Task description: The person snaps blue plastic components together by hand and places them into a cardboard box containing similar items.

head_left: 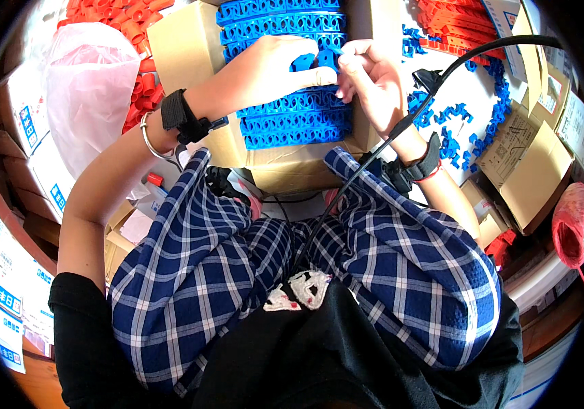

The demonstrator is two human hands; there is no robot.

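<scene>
An opened cardboard box stands in front of my knees, filled with tight rows of blue plastic clips. Over the middle of the rows, my left hand is closed with thumb and fingers around blue plastic clips. Just to its right, my right hand is closed in a pinch beside another blue plastic clip, its fingertips touching that clip's edge. The hands nearly meet, and the left fingers hide part of the clips.
Red plastic pipe pieces and a whitish plastic bag lie at the left. Loose blue clips and stacked red strips are at the right. Cardboard boxes flank me. A black cable crosses before my right forearm.
</scene>
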